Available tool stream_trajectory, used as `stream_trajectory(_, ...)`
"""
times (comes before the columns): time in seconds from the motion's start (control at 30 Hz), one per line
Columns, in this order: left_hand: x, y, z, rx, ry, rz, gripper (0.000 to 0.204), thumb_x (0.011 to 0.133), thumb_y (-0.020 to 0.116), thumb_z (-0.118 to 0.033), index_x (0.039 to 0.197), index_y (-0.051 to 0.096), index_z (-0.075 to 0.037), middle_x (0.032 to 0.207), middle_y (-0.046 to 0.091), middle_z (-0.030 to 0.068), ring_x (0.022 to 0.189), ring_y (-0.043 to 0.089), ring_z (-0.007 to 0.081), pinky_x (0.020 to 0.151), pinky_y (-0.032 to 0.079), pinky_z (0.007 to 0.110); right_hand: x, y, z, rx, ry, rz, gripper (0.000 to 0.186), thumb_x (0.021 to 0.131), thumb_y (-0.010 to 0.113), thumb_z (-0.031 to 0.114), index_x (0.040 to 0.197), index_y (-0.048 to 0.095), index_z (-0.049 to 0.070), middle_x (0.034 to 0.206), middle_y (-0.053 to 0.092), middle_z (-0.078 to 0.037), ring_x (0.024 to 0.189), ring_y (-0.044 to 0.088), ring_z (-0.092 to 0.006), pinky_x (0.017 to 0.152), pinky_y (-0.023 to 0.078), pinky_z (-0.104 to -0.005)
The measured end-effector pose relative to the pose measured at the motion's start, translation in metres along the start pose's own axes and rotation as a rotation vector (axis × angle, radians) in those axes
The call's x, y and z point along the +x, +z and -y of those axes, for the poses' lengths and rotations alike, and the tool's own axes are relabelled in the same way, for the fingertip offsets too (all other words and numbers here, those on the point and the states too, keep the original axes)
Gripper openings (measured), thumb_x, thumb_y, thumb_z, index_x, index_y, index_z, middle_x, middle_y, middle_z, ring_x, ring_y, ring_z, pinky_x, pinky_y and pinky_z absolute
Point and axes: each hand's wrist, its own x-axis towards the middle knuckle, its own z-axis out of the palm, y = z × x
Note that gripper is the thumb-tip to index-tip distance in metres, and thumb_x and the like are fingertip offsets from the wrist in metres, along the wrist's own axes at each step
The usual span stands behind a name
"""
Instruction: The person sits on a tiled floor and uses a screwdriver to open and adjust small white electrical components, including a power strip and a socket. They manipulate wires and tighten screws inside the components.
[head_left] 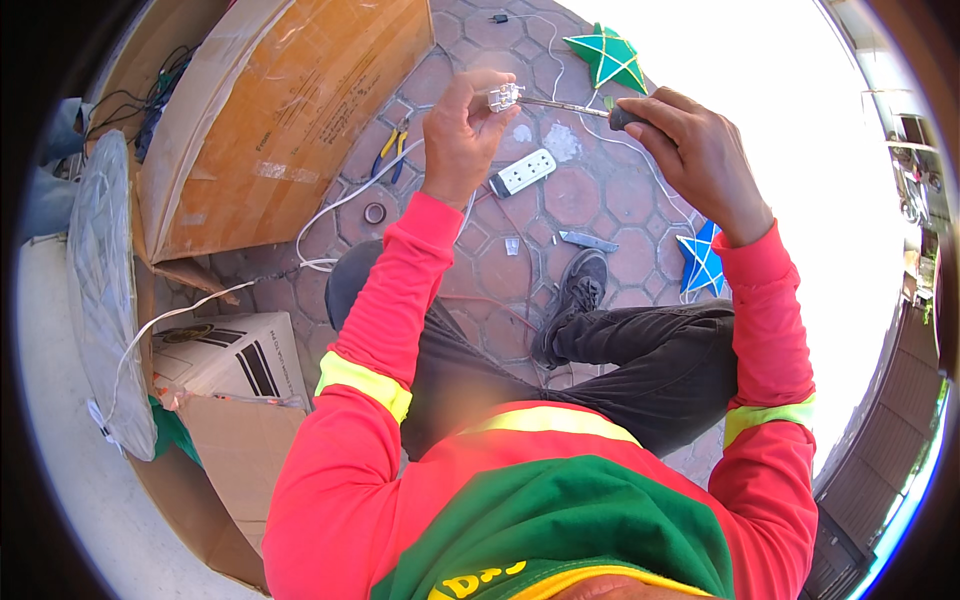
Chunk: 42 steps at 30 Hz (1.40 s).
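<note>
My left hand (462, 140) pinches a small white electrical fitting (503, 97) between thumb and fingers, raised above the paving. My right hand (700, 145) is closed round the dark handle of a screwdriver (565, 105). Its metal shaft points left, and the tip meets the fitting or lies just in front of it; exact contact is too small to tell. Below the hands, a white power strip (530, 172) lies on the ground. Pliers (389, 157) with yellow and blue handles lie left of it, near a roll of dark tape (375, 213).
A large cardboard box (290, 130) stands at the left, a smaller box (235, 355) nearer me. A green star decoration (607, 60) lies far off, a blue star (700, 262) at the right. A utility knife (588, 241) lies by my shoe (583, 285). White cords cross the paving.
</note>
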Motion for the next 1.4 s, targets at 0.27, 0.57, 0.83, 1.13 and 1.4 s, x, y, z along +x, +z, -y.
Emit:
stream_trajectory(0.27, 0.001, 0.0, 0.004, -0.003, -0.014, 0.02, 0.036, 0.084, 0.073, 0.005, 0.116, 0.062, -0.007, 0.108, 0.072, 0.0069, 0.095, 0.071, 0.0137, 0.083, 0.057, 0.028, 0.001, -0.001, -0.008, -0.035, -0.099, 0.024, 0.021, 0.089, 0.072, 0.014, 0.107, 0.064, 0.008, 0.098, 0.068, -0.009, 0.082, 0.071, -0.0269, 0.07, 0.057, -0.0332)
stream_trajectory(0.57, -0.001, 0.003, 0.003, -0.031, -0.046, 0.044, 0.036, 0.083, 0.074, 0.004, 0.115, 0.062, -0.007, 0.11, 0.072, 0.0071, 0.095, 0.072, 0.0151, 0.082, 0.057, 0.028, -0.001, 0.001, -0.011, -0.009, -0.114, -0.02, 0.017, 0.088, 0.07, 0.015, 0.103, 0.066, 0.01, 0.093, 0.069, -0.008, 0.078, 0.069, -0.0286, 0.069, 0.056, -0.0358)
stream_trajectory(0.83, -0.001, 0.003, 0.003, -0.039, -0.031, 0.061, 0.036, 0.084, 0.075, 0.003, 0.116, 0.062, -0.008, 0.113, 0.072, 0.0074, 0.096, 0.072, 0.0151, 0.083, 0.057, 0.028, -0.004, -0.006, -0.017, -0.124, -0.042, 0.115, 0.022, 0.091, 0.072, 0.017, 0.111, 0.066, 0.009, 0.098, 0.07, -0.009, 0.08, 0.072, -0.0242, 0.071, 0.058, -0.0331)
stream_trajectory(1.13, 0.0, 0.002, 0.001, -0.02, -0.035, 0.071, 0.036, 0.084, 0.075, 0.003, 0.116, 0.062, -0.008, 0.112, 0.072, 0.0078, 0.097, 0.072, 0.0164, 0.083, 0.058, 0.028, 0.0, -0.003, -0.014, -0.038, 0.001, 0.032, 0.02, 0.095, 0.067, 0.028, 0.101, 0.067, 0.009, 0.087, 0.07, -0.007, 0.074, 0.069, -0.0241, 0.068, 0.056, -0.0333)
stream_trajectory(1.4, -0.001, 0.003, 0.003, -0.02, -0.017, 0.077, 0.037, 0.084, 0.074, 0.003, 0.116, 0.061, -0.009, 0.112, 0.072, 0.0082, 0.099, 0.072, 0.0177, 0.084, 0.058, 0.028, -0.005, -0.004, -0.021, -0.076, 0.011, 0.115, 0.021, 0.095, 0.066, 0.027, 0.103, 0.067, 0.007, 0.09, 0.071, -0.008, 0.071, 0.068, -0.0251, 0.067, 0.054, -0.0347)
